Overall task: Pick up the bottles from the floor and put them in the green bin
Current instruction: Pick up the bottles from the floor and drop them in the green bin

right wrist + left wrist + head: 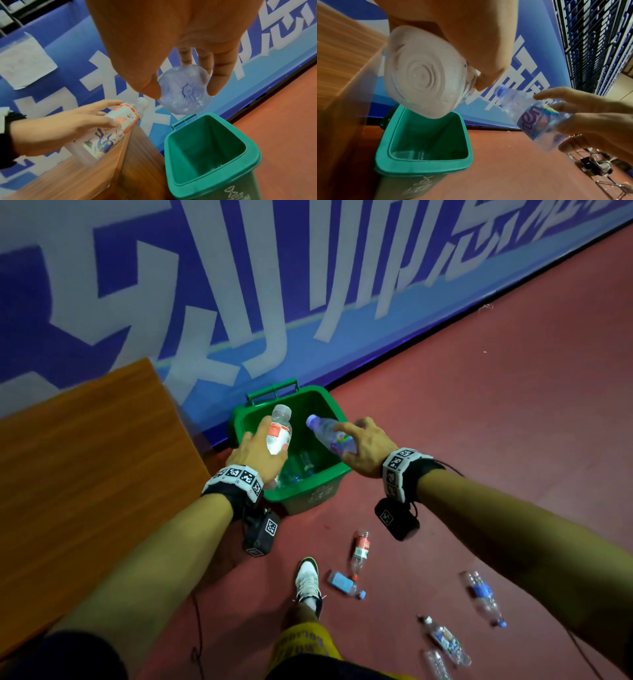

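Note:
Pressed against the wall, the green bin (318, 484) stands open, with several clear bottles lying at its bottom (301, 470). My left hand (263, 445) grips a clear bottle with a red-and-white label (279, 429), neck up, over the bin's left side. In the left wrist view its base (423, 73) hangs above the bin (426, 166). My right hand (352, 441) holds a purple-capped bottle (329, 433) tilted over the bin's right side. Thumb and fingers pinch its base (185, 90) above the bin (214, 184). Several bottles lie on the red floor, among them a red-labelled one (360, 551) and a blue-labelled one (483, 597).
A wooden table (85, 474) stands close on the bin's left. The blue banner wall (239, 302) runs behind the bin. My white shoe (308, 580) is on the floor next to a small blue-labelled bottle (346, 583). Red floor stretches to the right.

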A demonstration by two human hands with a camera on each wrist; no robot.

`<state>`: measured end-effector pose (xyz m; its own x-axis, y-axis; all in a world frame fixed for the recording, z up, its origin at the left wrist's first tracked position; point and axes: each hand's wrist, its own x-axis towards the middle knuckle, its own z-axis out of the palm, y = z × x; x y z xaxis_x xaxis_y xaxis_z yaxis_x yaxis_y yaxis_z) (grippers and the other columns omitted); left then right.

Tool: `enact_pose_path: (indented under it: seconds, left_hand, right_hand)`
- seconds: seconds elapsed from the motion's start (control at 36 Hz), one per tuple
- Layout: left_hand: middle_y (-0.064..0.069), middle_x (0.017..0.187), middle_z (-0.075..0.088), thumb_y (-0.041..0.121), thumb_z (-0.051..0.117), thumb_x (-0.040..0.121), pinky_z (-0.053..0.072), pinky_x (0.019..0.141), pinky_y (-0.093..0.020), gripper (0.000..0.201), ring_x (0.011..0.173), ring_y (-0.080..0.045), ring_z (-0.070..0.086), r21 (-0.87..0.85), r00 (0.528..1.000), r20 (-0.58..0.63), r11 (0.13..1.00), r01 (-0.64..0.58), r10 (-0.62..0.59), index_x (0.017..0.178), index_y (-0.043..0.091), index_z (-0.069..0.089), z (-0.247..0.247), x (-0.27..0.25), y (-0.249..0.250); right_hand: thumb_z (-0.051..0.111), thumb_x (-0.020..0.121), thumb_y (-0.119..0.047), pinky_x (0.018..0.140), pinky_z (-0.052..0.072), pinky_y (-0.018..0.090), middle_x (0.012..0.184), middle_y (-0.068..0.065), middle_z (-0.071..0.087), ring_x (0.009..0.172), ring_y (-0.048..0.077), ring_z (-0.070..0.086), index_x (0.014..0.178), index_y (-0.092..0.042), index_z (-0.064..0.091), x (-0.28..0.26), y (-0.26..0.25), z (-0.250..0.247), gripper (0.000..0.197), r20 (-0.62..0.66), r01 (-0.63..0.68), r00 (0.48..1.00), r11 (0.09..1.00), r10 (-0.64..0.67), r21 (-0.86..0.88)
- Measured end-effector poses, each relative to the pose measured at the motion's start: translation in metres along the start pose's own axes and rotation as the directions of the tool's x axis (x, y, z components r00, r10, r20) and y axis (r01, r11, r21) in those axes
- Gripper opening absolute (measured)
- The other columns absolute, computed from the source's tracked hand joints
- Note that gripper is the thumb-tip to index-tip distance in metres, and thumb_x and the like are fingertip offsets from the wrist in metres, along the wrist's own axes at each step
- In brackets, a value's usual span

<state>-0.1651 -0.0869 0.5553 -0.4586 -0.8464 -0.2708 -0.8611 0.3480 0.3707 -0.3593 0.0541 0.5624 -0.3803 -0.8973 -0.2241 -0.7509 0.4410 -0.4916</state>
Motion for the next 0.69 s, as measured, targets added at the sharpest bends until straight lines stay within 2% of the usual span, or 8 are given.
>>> enact_pose_path:
  seconds: [0.14, 0.19, 0.25, 0.33, 0.42, 0.47, 0.56, 0.69]
  left_hand:
    - [-0.014, 0.133, 0.047, 0.055, 0.056, 0.088, 0.043, 0.095, -0.048, 0.073, 0.115, -0.045, 0.055, -0.080, 0.999, 0.039, 0.996, -0.027, 0.030, 0.149, 0.045, 0.017, -0.014, 0.079, 0.000]
    - [-0.014, 0.143, 0.042, 0.051, 0.060, 0.089, 0.041, 0.100, -0.047, 0.079, 0.125, -0.043, 0.050, -0.131, 0.999, 0.035, 0.991, -0.033, 0.038, 0.153, 0.040, 0.017, -0.017, 0.104, -0.002]
    - [-0.014, 0.155, 0.030, 0.044, 0.065, 0.088, 0.035, 0.109, -0.046, 0.085, 0.138, -0.037, 0.039, -0.196, 0.997, 0.026, 0.978, -0.066, 0.072, 0.157, 0.033, 0.016, -0.017, 0.126, -0.005]
    - [-0.012, 0.163, 0.016, 0.046, 0.066, 0.086, 0.026, 0.118, -0.047, 0.089, 0.149, -0.032, 0.022, -0.239, 0.995, 0.026, 0.967, -0.084, 0.093, 0.157, 0.036, 0.014, -0.013, 0.152, -0.016]
    - [-0.013, 0.163, 0.017, 0.047, 0.069, 0.085, 0.026, 0.119, -0.047, 0.091, 0.148, -0.033, 0.022, -0.229, 0.994, 0.020, 0.968, -0.103, 0.110, 0.157, 0.034, 0.015, -0.011, 0.162, -0.029]
    - [-0.014, 0.162, 0.016, 0.043, 0.070, 0.085, 0.026, 0.118, -0.046, 0.090, 0.148, -0.035, 0.023, -0.194, 0.993, 0.030, 0.975, -0.110, 0.118, 0.157, 0.033, 0.016, -0.010, 0.164, -0.037]
    - [-0.016, 0.163, 0.015, 0.040, 0.070, 0.086, 0.025, 0.118, -0.045, 0.090, 0.147, -0.038, 0.023, -0.149, 0.991, 0.070, 0.984, -0.101, 0.112, 0.157, 0.031, 0.016, -0.007, 0.162, -0.049]
    - [-0.015, 0.161, 0.018, 0.040, 0.070, 0.085, 0.030, 0.115, -0.046, 0.088, 0.142, -0.042, 0.030, -0.081, 0.989, 0.114, 0.993, -0.086, 0.095, 0.156, 0.031, 0.019, 0.003, 0.151, -0.057]
  right_hand:
    - [0.065, 0.085, -0.027, 0.092, 0.049, 0.049, 0.120, 0.022, 0.046, 0.098, 0.046, 0.057, 0.136, -0.027, 0.054, 0.069, -0.025, -0.002, 0.052, -0.052, -0.077, 0.996, 0.997, 0.079, 0.030]
    - [0.064, 0.084, -0.024, 0.093, 0.048, 0.048, 0.122, 0.023, 0.045, 0.100, 0.047, 0.056, 0.138, -0.024, 0.052, 0.097, -0.034, -0.001, 0.054, -0.058, -0.095, 0.993, 0.994, 0.099, 0.059]
    - [0.066, 0.084, -0.026, 0.098, 0.046, 0.049, 0.129, 0.025, 0.041, 0.110, 0.048, 0.053, 0.142, -0.024, 0.047, 0.121, -0.041, 0.001, 0.061, -0.036, -0.101, 0.994, 0.993, 0.103, 0.069]
    - [0.068, 0.083, -0.033, 0.110, 0.038, 0.045, 0.143, 0.028, 0.031, 0.131, 0.046, 0.041, 0.148, -0.028, 0.038, 0.146, -0.046, 0.002, 0.073, -0.006, -0.138, 0.990, 0.990, 0.138, 0.042]
    - [0.069, 0.085, -0.038, 0.118, 0.027, 0.042, 0.153, 0.028, 0.022, 0.142, 0.042, 0.028, 0.151, -0.027, 0.033, 0.156, -0.045, 0.002, 0.076, -0.001, -0.174, 0.985, 0.984, 0.174, 0.032]
    - [0.068, 0.085, -0.039, 0.119, 0.024, 0.042, 0.156, 0.027, 0.018, 0.145, 0.041, 0.024, 0.152, -0.029, 0.032, 0.158, -0.039, 0.002, 0.077, 0.007, -0.184, 0.983, 0.983, 0.184, 0.017]
    - [0.067, 0.085, -0.040, 0.118, 0.026, 0.043, 0.155, 0.026, 0.020, 0.144, 0.042, 0.024, 0.152, -0.031, 0.031, 0.157, -0.028, 0.004, 0.077, 0.023, -0.204, 0.979, 0.979, 0.204, 0.006]
    - [0.068, 0.085, -0.039, 0.117, 0.028, 0.043, 0.152, 0.028, 0.026, 0.142, 0.042, 0.028, 0.152, -0.029, 0.032, 0.141, -0.014, 0.008, 0.077, 0.025, -0.211, 0.977, 0.977, 0.211, 0.010]
